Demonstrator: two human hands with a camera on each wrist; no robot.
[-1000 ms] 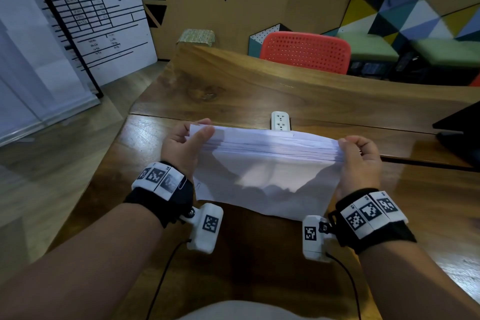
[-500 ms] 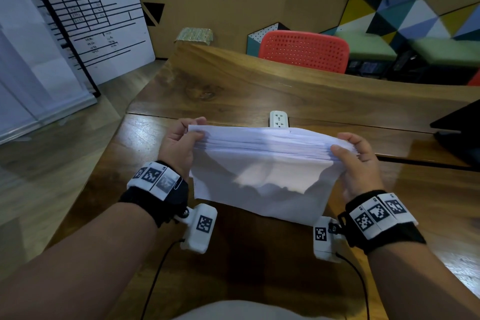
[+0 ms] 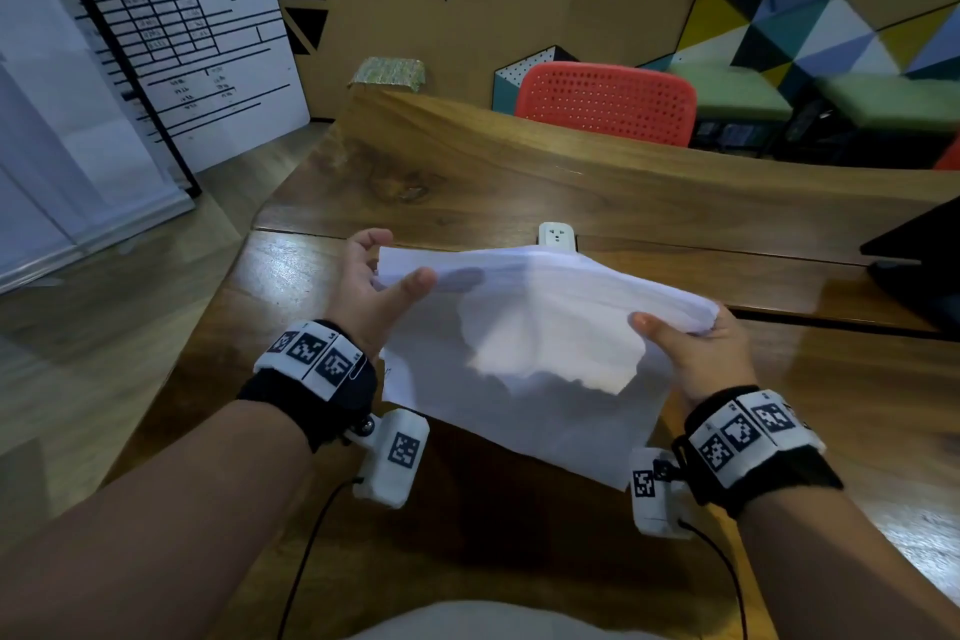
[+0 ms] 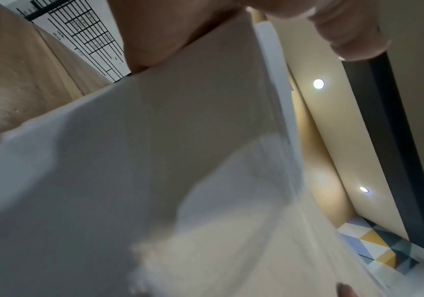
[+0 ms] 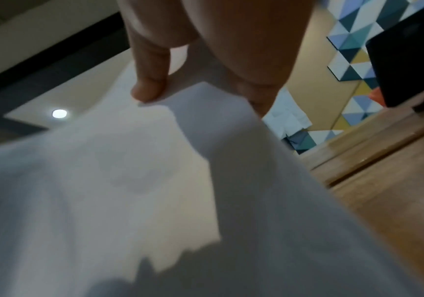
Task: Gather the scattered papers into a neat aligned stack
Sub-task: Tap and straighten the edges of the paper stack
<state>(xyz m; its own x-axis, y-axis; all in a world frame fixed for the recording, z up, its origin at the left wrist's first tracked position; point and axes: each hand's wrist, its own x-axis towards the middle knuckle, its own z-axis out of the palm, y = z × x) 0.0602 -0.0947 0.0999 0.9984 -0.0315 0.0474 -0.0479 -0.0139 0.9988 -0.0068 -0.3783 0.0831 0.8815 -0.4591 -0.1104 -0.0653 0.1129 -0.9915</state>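
A stack of white papers is held on edge above the wooden table, its top edge sloping down to the right and its near sheets sagging. My left hand grips the upper left corner, thumb on the near face and fingers behind. My right hand grips the right end the same way. The left wrist view shows the papers running under curled fingers. In the right wrist view, fingers press on the papers.
A white power socket sits in the table's seam just behind the stack. A dark flat object lies at the right edge. A red chair stands beyond the table, and a white board leans at the left.
The stack's top edge was level and now tilts: my right hand has dropped and moved right while my left hand stays high. Both hands keep their grip.
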